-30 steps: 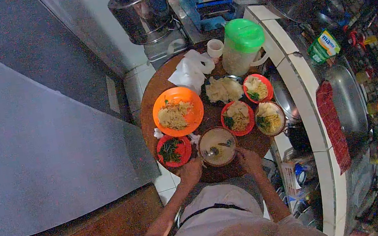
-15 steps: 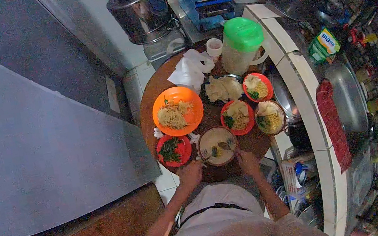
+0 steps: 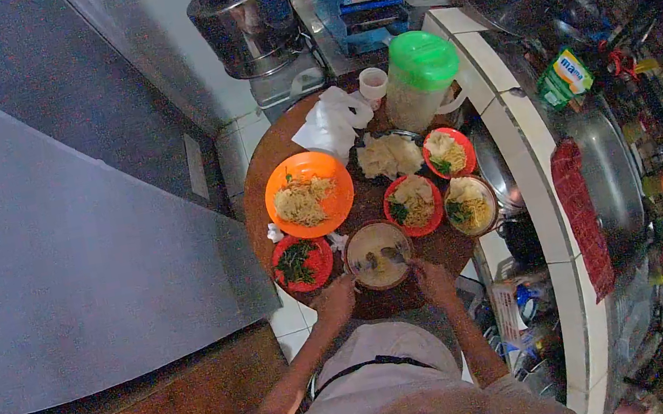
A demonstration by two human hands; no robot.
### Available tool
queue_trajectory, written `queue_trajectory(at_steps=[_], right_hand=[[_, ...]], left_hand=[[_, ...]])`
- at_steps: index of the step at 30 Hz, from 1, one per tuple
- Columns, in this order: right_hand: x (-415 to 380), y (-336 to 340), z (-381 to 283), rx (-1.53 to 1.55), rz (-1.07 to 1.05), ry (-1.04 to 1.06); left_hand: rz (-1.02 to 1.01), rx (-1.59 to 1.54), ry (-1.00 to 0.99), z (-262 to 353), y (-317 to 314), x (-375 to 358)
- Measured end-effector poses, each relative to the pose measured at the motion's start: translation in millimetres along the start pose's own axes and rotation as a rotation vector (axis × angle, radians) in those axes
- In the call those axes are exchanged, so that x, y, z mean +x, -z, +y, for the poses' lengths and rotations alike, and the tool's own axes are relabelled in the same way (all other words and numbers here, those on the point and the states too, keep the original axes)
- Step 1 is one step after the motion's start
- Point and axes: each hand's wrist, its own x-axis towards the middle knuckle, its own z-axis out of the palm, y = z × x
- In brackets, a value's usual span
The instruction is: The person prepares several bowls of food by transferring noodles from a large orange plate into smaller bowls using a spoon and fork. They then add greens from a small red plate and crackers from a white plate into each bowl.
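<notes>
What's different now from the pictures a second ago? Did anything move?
In the near bowl, the left utensil seems to have slid slightly away from the person, so its head now sits almost level with the right utensil. The left hand and right hand visibly took or let go of nothing. The orange plate and green-lidded jug stayed put.

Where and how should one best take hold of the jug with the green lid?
Probably by its handle, coming from the person's right: the jug stands upright, and the handle juts out on that side, toward the tiled ledge.
</notes>
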Motion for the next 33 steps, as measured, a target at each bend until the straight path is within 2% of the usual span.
queue_trajectory(at_steps=[3, 5, 6, 8, 11, 15, 17, 21, 23, 24, 26, 30, 32, 33], right_hand=[[-1.5, 4.9, -9.6, -0.036, 0.021, -0.069], [4.5, -8.7, 12.3, -0.159, 0.025, -0.062], [4.5, -7.9, 14.6, -0.159, 0.026, -0.061], [4.4, -4.5, 15.2, -0.032, 0.134, 0.057], [-1.7, 31.4, -20.8, -0.031, 0.165, -0.032], [21.7, 24.5, 19.0, 0.041, 0.294, 0.013], [29.4, 18.2, 33.7, -0.025, 0.451, 0.032], [48.6, 15.4, 49.4, -0.024, 0.357, -0.055], [53.5, 11.1, 50.8, -0.061, 0.324, -0.17], [57.8, 5.9, 58.4, -0.06, 0.327, -0.171], [57.1, -6.3, 86.4, -0.119, 0.432, 0.018], [48.8, 16.9, 72.1, -0.262, 0.419, -0.032], [50.8, 30.5, 62.4, -0.373, 0.269, -0.225], [52.0, 32.2, 63.3, -0.376, 0.269, -0.229]], left_hand=[[0.017, 0.063, -0.001, -11.5, -10.2, 2.1], [0.234, 0.041, -0.093, -23.7, -25.9, 2.4], [0.235, 0.042, -0.093, -19.3, -20.9, 2.5], [0.103, 0.019, 0.062, -5.0, -4.1, 3.4], [0.095, -0.021, 0.069, -5.7, -4.6, 5.3], [0.085, -0.003, 0.046, -6.4, -10.6, 5.9], [0.035, -0.013, 0.073, 1.3, -2.7, 4.7], [0.039, 0.003, 0.072, 3.0, -0.8, 1.8], [-0.005, 0.009, 0.112, 6.8, 6.2, 0.9], [-0.005, 0.01, 0.11, 6.3, 7.8, 2.8], [0.0, 0.008, 0.096, 6.1, 5.0, 2.0], [-0.003, 0.078, -0.002, -7.6, -15.3, 9.8], [-0.027, 0.104, 0.027, 13.7, 3.9, 10.3], [-0.03, 0.1, 0.024, 15.1, 2.2, 12.8]])
